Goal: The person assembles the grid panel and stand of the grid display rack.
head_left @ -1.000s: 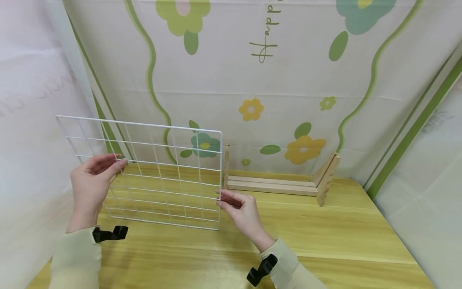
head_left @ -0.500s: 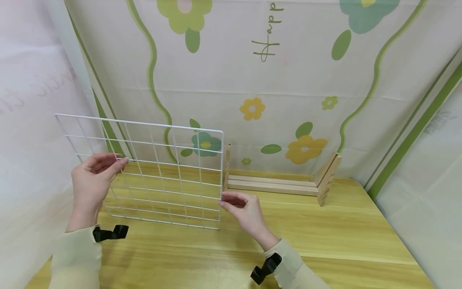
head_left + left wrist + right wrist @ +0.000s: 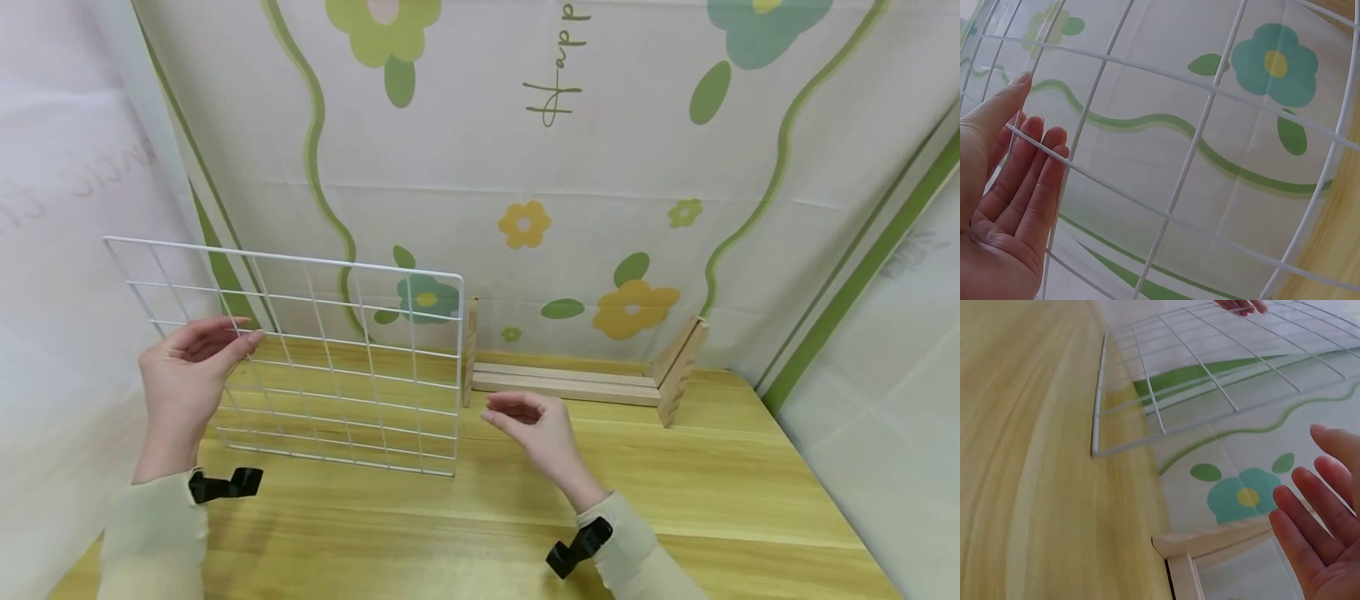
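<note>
A white wire grid panel [image 3: 352, 265] stands upright over the left half of the wooden table. My left hand [image 3: 187, 367] pinches its wires left of centre; in the left wrist view the thumb [image 3: 1007, 103] is on one side of a wire and the fingers reach through behind. To the right of the panel, my right hand [image 3: 536, 425] hovers off its edge, fingers loosely bent and holding nothing. The right wrist view shows that hand's palm and relaxed fingers [image 3: 1310, 531], apart from the grid. Behind it is a light wooden stand [image 3: 562, 389] with a grooved base and two end pieces.
The wooden table [image 3: 675, 508] runs back to a hanging cloth [image 3: 450, 150] printed with flowers and green lines. More pale cloth [image 3: 60, 292] closes in the left and right sides. Black camera mounts [image 3: 581, 546] sit on both wrists.
My right hand has let go of the panel's right edge and moved right, away from it. The left hand still holds the panel, which has shifted slightly left at its far end.
</note>
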The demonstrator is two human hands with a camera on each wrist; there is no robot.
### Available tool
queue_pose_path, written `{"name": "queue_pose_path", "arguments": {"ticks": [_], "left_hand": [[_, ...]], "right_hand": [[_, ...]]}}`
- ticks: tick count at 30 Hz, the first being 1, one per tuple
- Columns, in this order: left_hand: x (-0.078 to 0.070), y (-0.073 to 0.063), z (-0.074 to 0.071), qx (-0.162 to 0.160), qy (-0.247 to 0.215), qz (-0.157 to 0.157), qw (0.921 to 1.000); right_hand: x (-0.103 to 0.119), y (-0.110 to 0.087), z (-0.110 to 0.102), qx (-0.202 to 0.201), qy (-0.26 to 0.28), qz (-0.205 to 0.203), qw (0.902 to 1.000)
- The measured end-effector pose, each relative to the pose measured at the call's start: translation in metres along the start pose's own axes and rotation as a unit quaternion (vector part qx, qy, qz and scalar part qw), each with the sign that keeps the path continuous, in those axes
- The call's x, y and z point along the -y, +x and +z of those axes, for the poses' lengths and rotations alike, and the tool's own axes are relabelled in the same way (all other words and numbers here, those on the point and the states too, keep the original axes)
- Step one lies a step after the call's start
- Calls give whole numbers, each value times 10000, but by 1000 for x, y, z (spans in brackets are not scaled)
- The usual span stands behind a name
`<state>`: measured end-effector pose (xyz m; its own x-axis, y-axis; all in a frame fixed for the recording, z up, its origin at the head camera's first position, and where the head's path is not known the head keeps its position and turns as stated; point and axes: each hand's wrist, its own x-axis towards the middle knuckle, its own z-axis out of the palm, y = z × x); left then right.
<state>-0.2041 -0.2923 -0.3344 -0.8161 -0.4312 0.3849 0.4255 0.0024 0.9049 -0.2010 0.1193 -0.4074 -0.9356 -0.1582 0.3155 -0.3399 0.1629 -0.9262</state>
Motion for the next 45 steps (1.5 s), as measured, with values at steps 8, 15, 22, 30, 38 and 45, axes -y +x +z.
{"name": "queue_pose_path", "arguments": {"ticks": [8,15,22,30,38,45], "left_hand": [[-1,2,-4,158,641,-33,9978],[1,3,-3,185,621,191,9977],[3,4,-2,92,556,198,9982],[1,2,-4,33,617,124,9980],[-1,-1,-3,-6,220,176,9996],[-2,-3,-3,-50,92,267,9996]], "right_hand": [[11,-2,-21,-154,-159,109,9997],[7,-3,-40,-308,-341,147,9988],[-19,-2,-63,-448,-612,342,9965],[-43,-4,-92,-685,-790,256,9942],[-44,-7,-106,-802,-863,486,9918],[-48,-9,-112,-819,-889,536,9912]]}}
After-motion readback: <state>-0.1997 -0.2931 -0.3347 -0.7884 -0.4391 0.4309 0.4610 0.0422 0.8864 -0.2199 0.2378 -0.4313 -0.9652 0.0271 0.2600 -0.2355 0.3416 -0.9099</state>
